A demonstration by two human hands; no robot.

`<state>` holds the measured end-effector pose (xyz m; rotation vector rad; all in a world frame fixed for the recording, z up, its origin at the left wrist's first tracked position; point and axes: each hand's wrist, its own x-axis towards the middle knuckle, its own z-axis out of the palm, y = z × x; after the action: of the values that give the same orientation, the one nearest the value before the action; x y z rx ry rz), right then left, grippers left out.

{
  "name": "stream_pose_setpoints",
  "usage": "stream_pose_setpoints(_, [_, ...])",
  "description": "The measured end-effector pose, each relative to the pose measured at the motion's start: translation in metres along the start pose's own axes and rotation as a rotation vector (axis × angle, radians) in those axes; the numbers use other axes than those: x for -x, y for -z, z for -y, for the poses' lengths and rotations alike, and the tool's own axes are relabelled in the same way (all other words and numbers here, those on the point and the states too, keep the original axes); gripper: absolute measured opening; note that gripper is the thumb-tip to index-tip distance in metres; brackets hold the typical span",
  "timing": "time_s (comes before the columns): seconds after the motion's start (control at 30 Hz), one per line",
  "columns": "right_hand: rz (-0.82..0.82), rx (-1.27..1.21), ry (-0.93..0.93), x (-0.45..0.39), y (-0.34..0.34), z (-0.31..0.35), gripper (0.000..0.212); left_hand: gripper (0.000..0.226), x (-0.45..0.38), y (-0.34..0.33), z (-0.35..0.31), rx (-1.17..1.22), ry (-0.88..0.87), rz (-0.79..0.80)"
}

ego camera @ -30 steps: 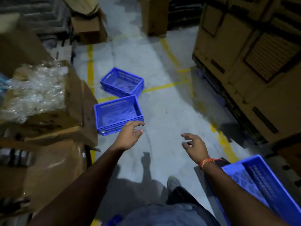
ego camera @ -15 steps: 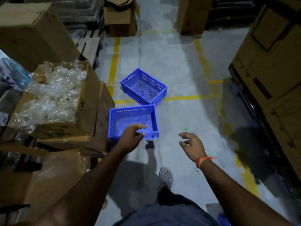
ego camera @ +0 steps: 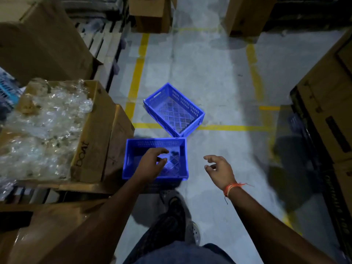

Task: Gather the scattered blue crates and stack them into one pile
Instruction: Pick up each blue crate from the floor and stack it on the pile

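Two blue perforated plastic crates are sitting on the grey concrete floor (ego camera: 219,77) of a dim storage aisle. The nearer blue crate (ego camera: 133,159) is lying square to the viewer, just beside an open brown cardboard box (ego camera: 91,134) that is holding crumpled clear plastic wrap (ego camera: 43,126). The farther blue crate (ego camera: 174,109) is sitting at an angle across a yellow painted floor line (ego camera: 234,128), its near corner close to the nearer crate's far rim. The left hand (ego camera: 151,164) is reaching over the nearer crate's open top, its fingers (ego camera: 162,151) loosely curled and holding nothing; whether they are touching the crate cannot be told. The right hand (ego camera: 221,171), wearing an orange thread wristband (ego camera: 231,187), is hovering above the floor to the right of that crate, fingers relaxed, slightly spread and holding nothing. A shoe (ego camera: 171,199) is standing just behind the nearer crate.
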<state>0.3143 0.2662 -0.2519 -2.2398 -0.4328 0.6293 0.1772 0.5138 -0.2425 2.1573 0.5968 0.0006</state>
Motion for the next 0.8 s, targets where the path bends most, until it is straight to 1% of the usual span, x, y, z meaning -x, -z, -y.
stream_pose_setpoints(0.13, [0.065,0.043,-0.03,-0.072,-0.035,-0.003,0.032,0.029,-0.07,-0.007,0.04,0.02,0.065,-0.034])
stream_pose_setpoints(0.23, [0.123,0.06,-0.03,-0.121,-0.07,-0.015,0.032,0.017,-0.113,-0.021,0.082,0.012,0.117,-0.036])
stream_pose_setpoints(0.3, [0.145,0.078,-0.028,-0.15,-0.096,-0.03,0.033,0.023,-0.138,-0.037,0.121,-0.004,0.148,-0.034])
stream_pose_setpoints(0.37, [0.17,0.103,-0.016,-0.179,-0.126,-0.053,0.034,0.032,-0.16,-0.057,0.163,-0.034,0.226,-0.02])
stream_pose_setpoints(0.5, [0.248,0.178,-0.005,-0.236,-0.189,-0.116,0.036,0.036,-0.184,-0.101,0.242,-0.072,0.33,0.002])
stream_pose_setpoints(0.63, [0.3,0.27,0.042,-0.284,-0.246,-0.179,0.04,0.04,-0.197,-0.137,0.317,-0.107,0.404,-0.047])
stream_pose_setpoints(0.73, [0.292,0.342,0.025,-0.313,-0.279,-0.217,0.046,0.043,-0.205,-0.156,0.365,-0.156,0.437,-0.075])
stream_pose_setpoints(0.8, [0.272,0.381,0.007,-0.326,-0.295,-0.235,0.049,0.043,-0.209,-0.164,0.394,-0.204,0.495,-0.116])
